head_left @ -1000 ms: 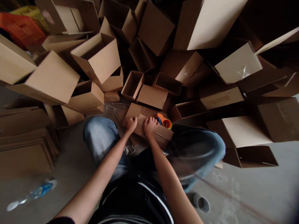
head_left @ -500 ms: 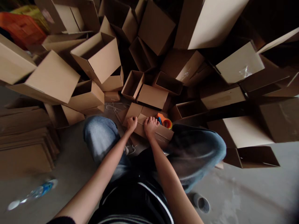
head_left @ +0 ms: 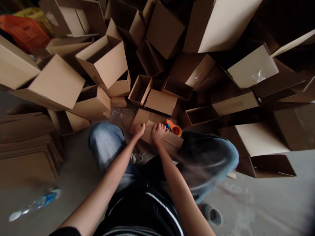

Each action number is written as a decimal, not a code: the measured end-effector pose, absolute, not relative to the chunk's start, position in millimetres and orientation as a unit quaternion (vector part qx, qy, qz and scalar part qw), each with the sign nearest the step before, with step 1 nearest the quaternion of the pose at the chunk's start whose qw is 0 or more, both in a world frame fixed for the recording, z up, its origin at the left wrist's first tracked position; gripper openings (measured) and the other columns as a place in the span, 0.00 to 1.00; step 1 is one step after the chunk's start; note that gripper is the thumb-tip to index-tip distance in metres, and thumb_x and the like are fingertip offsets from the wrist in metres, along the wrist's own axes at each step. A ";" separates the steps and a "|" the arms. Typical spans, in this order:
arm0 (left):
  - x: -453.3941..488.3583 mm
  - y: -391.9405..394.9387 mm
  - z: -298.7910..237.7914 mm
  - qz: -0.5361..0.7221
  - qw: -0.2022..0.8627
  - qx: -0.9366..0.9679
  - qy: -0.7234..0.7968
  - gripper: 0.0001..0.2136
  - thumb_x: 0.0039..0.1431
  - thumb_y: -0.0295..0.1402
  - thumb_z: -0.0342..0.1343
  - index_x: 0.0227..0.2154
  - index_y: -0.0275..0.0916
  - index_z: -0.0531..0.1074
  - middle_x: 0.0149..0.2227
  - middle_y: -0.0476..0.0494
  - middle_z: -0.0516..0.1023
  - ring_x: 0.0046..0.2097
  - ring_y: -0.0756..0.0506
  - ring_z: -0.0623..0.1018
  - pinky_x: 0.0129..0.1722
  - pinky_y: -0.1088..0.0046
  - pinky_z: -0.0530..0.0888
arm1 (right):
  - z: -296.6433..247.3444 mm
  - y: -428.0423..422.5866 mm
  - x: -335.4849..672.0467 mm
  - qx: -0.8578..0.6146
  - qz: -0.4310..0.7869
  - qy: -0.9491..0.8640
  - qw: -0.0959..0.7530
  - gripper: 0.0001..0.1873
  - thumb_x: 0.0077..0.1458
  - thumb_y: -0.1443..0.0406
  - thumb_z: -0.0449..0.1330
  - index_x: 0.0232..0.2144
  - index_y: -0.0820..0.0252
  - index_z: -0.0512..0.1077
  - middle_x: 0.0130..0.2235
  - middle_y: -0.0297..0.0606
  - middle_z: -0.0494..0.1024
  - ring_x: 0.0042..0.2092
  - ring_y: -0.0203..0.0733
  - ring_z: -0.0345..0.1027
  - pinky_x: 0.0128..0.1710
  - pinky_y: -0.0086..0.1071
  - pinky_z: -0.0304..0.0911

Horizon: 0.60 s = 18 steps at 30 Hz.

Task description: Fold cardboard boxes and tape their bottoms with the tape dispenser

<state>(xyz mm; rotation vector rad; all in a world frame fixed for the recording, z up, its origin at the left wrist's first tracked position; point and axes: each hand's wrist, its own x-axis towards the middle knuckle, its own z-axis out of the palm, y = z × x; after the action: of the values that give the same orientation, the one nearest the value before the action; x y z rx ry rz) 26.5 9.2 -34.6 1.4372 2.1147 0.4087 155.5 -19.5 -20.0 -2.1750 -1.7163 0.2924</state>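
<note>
Between my knees lies a small cardboard box [head_left: 175,139], its flaps folded across the top. My left hand [head_left: 139,130] is closed at the left flap, fingers curled against the cardboard. Over the middle of the box, my right hand [head_left: 159,132] presses down with bent fingers, gripping the flap. An orange tape dispenser [head_left: 174,127] with a roll of tape sits just right of my right hand, touching or close to the box. The undersides of both hands are hidden.
Open cardboard boxes [head_left: 102,62] are heaped in front and to both sides. Flattened cardboard [head_left: 27,160] is stacked at left. A plastic bottle [head_left: 41,201] lies on the floor at lower left. A tape core [head_left: 213,214] is at lower right. Orange crate [head_left: 24,31] stands far left.
</note>
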 end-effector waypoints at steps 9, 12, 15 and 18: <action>27.6 9.6 -33.1 0.149 0.276 0.545 0.778 0.19 0.73 0.28 0.45 0.40 0.33 0.83 0.45 0.32 0.85 0.51 0.39 0.83 0.47 0.72 0.73 | -21.8 -17.7 155.0 -0.771 0.101 -0.603 0.179 0.20 0.71 0.63 0.45 0.41 0.62 0.76 0.46 0.51 0.80 0.51 0.54 0.67 0.55 0.45 0.50; 27.5 9.4 -31.1 0.147 0.275 0.543 0.780 0.19 0.73 0.28 0.45 0.40 0.32 0.83 0.45 0.31 0.85 0.50 0.38 0.83 0.46 0.72 0.73 | -21.7 -17.5 155.3 -0.772 0.102 -0.602 0.177 0.20 0.71 0.63 0.45 0.41 0.63 0.76 0.46 0.51 0.80 0.51 0.54 0.67 0.55 0.45 0.50; 27.4 9.0 -29.7 0.146 0.275 0.541 0.781 0.20 0.73 0.29 0.44 0.41 0.31 0.84 0.44 0.30 0.85 0.49 0.38 0.84 0.44 0.71 0.73 | -21.6 -17.7 155.7 -0.772 0.102 -0.602 0.177 0.20 0.71 0.63 0.45 0.41 0.63 0.76 0.46 0.51 0.80 0.51 0.54 0.67 0.55 0.45 0.49; 27.3 8.4 -29.3 0.146 0.274 0.539 0.783 0.20 0.73 0.30 0.44 0.41 0.31 0.84 0.44 0.28 0.85 0.49 0.37 0.84 0.43 0.71 0.73 | -21.7 -18.0 155.8 -0.771 0.102 -0.603 0.178 0.19 0.71 0.63 0.45 0.41 0.62 0.76 0.46 0.51 0.80 0.51 0.54 0.67 0.55 0.45 0.49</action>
<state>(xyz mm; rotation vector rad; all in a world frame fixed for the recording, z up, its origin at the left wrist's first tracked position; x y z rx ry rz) 27.3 8.4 -29.3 1.4504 2.1058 0.3939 155.8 -18.0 -21.7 -2.1814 -1.7047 0.2875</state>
